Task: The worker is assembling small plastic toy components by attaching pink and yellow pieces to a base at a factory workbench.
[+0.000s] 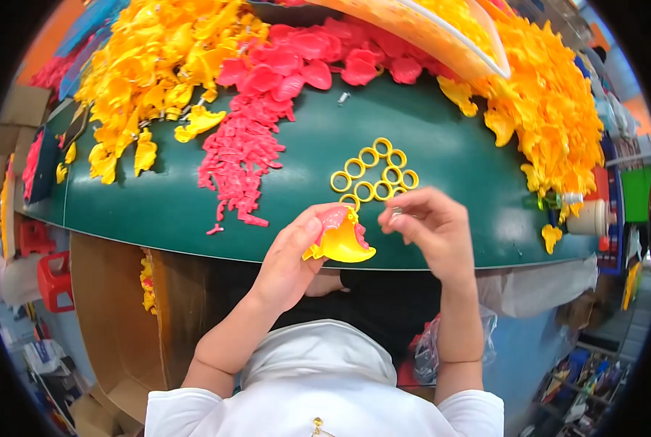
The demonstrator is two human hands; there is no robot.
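My left hand (pixel 289 251) is closed around a curved yellow plastic shell with a pink piece fitted into it (pixel 346 239), just above the table's near edge. Its jagged, open side faces right. To its right, my right hand (pixel 433 226) is raised, its thumb and forefinger pinching a small silvery metal piece (pixel 396 212) too small to name. The two hands are apart. Beyond them, several yellow rings (pixel 354 168) lie in a cluster on the green table (pixel 303 189), some partly hidden behind my right hand.
Yellow plastic shells are heaped at the far left (pixel 172 58) and right (pixel 544 109). Pink cupped pieces (pixel 289 62) and small pink parts (pixel 241 149) lie between. A small metal cylinder (pixel 343 98) rests on the table. A cardboard box (pixel 114 306) stands below left, near a red stool (pixel 54 280).
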